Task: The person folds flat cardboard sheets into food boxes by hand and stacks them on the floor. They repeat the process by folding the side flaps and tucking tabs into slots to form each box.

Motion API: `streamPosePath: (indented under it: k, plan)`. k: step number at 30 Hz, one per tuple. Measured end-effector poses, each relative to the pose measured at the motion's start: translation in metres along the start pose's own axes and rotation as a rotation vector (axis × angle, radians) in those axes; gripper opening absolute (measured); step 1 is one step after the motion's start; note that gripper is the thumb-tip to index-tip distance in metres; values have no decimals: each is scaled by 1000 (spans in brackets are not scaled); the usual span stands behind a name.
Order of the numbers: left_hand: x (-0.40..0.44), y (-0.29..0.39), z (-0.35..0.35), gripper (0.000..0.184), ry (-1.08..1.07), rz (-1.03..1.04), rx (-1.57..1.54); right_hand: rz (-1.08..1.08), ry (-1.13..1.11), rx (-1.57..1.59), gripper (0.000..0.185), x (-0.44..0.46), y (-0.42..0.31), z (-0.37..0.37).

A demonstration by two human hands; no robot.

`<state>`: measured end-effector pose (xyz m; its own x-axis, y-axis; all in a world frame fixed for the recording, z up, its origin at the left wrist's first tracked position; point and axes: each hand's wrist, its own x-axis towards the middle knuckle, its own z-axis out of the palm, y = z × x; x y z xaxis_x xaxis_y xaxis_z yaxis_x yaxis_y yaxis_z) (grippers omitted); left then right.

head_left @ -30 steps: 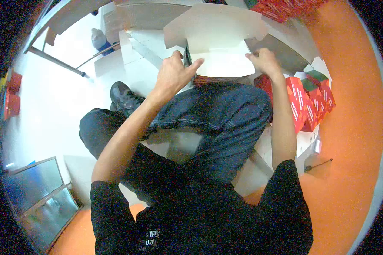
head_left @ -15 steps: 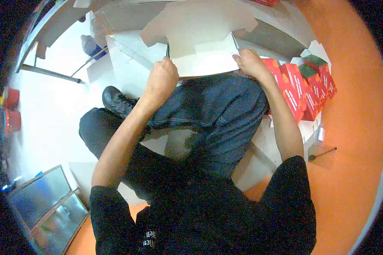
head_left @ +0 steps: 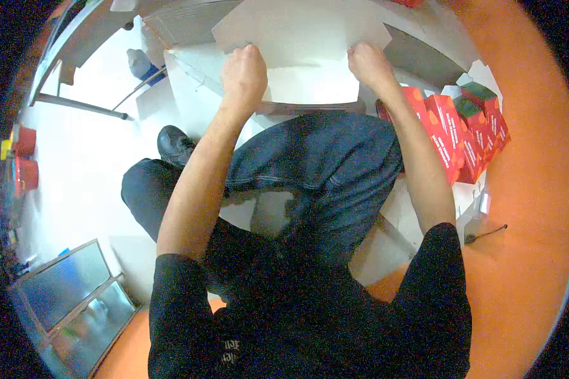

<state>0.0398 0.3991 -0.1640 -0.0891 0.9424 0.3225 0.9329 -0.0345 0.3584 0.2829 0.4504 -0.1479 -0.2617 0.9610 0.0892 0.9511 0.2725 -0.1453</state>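
At far left, red containers sit near the edge of the view. Below them, a framed glass panel leans at an angle. Further right, a black shoe lies beside the left forearm. The left hand is at the left side of the white box; its grip is closed on the box, with the fingertips hidden. The white box is open, inner face visible, just beyond the bent leg in dark jeans. Its wide flap extends away from the person. The right hand is at the right side of the box; its grip is closed on that side, thumb toward the flap. Right of the right forearm, red boxes with white lettering stand tilted against one another, near the orange floor.
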Motion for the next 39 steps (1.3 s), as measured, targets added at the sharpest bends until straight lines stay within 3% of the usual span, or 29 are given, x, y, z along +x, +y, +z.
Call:
streamPosePath:
  k: [4, 7, 11, 13, 16, 20, 23, 25, 29, 32, 35, 37, 39]
  plan:
    - [7, 11, -11, 17, -170, -5, 143, 78, -15, -25, 21, -1, -15, -10]
    - [9, 12, -10, 19, -249, -52, 193, 68, 114, -32, 35, -8, -17, -5]
    - [11, 0, -2, 20, -280, -75, 138, 86, 23, 54, 34, -15, -12, -13]
    - [4, -13, 0, 18, -166, -24, 26, 110, -65, 121, 33, -33, -24, -35]
    - [-12, -19, -14, 19, -200, -49, -26, 115, -426, 129, 35, -48, -10, -24]
    - [-20, -17, -19, 19, -329, 19, 7, -28, -392, 255, 30, -51, 4, -3]
    - [-21, -24, 4, 17, -194, 34, 26, -98, -370, 206, 28, -51, 5, 0]
    - [-21, -20, -1, 16, -224, 56, 22, -117, -323, 219, 28, -54, 5, 1]
    - [-21, -20, -13, 18, -290, 50, -46, 13, -411, 179, 37, -50, 1, -5]
    - [-29, -7, -34, 23, -702, -367, -354, 61, -224, 205, 38, -44, 2, 4]
    - [-41, -21, -13, 25, -430, -133, -121, -10, 28, 187, 42, -14, 3, 8]
    - [-48, -21, -7, 25, -354, -100, -112, -144, 149, 178, 41, 0, -10, 2]
    - [-45, -25, -3, 26, -319, -87, -108, -131, -1, 79, 40, 12, -21, -4]
